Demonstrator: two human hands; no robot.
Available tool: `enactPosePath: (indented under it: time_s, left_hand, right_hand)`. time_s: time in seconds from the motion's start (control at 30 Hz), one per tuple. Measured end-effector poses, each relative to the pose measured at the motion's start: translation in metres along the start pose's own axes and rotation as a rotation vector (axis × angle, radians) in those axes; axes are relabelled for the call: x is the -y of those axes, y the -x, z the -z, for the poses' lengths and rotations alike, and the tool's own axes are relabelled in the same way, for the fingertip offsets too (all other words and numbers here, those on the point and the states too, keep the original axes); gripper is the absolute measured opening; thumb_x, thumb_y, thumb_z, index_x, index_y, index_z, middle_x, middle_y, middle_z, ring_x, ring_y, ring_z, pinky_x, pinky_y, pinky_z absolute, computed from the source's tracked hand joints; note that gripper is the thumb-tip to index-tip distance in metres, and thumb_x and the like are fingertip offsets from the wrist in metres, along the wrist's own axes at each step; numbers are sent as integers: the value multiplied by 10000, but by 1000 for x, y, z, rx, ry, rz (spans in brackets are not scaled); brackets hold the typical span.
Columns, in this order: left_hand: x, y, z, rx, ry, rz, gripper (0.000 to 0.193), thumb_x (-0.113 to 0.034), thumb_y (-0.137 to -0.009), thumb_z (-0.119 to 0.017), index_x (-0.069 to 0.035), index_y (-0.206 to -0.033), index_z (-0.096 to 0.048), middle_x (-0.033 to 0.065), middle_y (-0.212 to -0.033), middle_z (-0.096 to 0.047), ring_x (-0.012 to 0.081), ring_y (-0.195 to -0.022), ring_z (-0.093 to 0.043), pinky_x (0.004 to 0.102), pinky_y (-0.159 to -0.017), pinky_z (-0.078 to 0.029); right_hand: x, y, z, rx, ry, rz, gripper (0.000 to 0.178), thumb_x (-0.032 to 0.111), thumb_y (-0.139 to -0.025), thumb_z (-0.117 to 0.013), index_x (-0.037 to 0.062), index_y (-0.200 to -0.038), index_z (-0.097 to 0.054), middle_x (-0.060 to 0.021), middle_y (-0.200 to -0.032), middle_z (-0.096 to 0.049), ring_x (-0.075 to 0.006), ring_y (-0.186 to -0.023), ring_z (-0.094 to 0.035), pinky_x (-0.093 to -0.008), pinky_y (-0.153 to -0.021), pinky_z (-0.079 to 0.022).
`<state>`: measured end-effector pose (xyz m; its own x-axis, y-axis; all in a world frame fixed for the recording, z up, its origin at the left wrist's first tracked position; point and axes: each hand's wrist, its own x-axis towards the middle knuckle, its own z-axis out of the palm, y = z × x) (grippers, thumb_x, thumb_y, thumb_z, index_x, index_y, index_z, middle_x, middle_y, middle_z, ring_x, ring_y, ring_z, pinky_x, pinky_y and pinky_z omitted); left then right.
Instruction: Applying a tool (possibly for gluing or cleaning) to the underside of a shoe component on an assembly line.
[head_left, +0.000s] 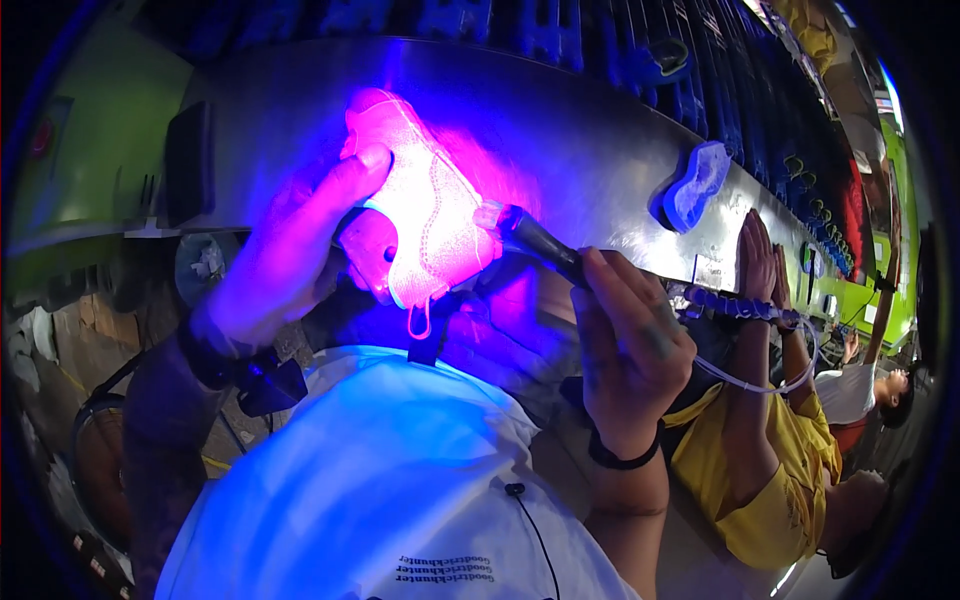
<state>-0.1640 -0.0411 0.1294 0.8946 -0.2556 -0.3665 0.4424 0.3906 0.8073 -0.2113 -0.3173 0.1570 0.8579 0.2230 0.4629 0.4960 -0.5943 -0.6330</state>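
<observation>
Under strong violet-blue light, a shoe upper [425,200] glows pink and white in front of me. A seam runs along its side, and a loop [420,322] hangs at its heel end. In its opening sits a pink block [368,252] with a dark round hole, which looks like a shoe last. My left hand [320,205] is closed on the upper from the left, its thumb on top. Between the fingers of my right hand [635,345] is a dark-handled brush [540,240], its bristle end touching the upper's right edge.
A metal work surface [280,100] runs across, with a blue-white sole-shaped piece [697,187] at right. Beyond it lies a row of dark slats [690,70]. At right, a co-worker in a yellow shirt [755,490] holds their hands [762,265] near the surface's edge.
</observation>
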Motion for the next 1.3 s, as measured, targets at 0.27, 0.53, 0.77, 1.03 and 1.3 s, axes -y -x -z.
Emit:
enactPosePath:
  time_s: [0.27,0.53,0.77,1.03,1.3]
  left_hand:
    - [0,5,-6,-68,-205,-315,543,-232,-998,-628,26,-1429,-422,84,-1190,-630,136,-1084,-633,302,-935,-522]
    - [-7,0,-10,-86,-208,-237,531,-254,-997,-637,35,-1403,-455,87,-1200,-632,148,-1100,-627,309,-963,-503]
    - [-7,4,-24,-54,42,14,406,-408,-1046,-516,-26,-1161,-587,31,-699,-632,115,-529,-607,255,-476,-462]
    - [-4,12,-17,-14,210,157,415,-464,-1025,-538,-63,-1126,-582,45,-656,-628,142,-506,-633,233,-441,-501]
    - [-9,27,-35,-4,509,449,466,-540,-986,-576,-100,-1140,-582,70,-718,-649,151,-561,-648,221,-466,-517]
  right_hand:
    - [3,-15,7,46,-146,-165,353,-96,-821,-695,6,-1158,-707,-165,-1065,-720,-292,-906,-716,-342,-776,-556]
    - [-3,-12,10,4,-68,-27,343,-100,-813,-705,1,-1141,-715,-162,-1044,-730,-286,-882,-719,-345,-778,-560]
    - [-2,-19,12,-33,-18,63,404,-119,-766,-705,3,-1152,-722,-141,-1022,-717,-287,-886,-688,-355,-783,-548]
    - [-3,-28,16,-49,71,204,436,-78,-723,-726,26,-1146,-735,-134,-984,-707,-294,-850,-681,-363,-732,-549]
    - [-14,-35,23,-48,37,266,411,-65,-729,-737,42,-1126,-747,-127,-995,-717,-290,-832,-680,-352,-702,-546]
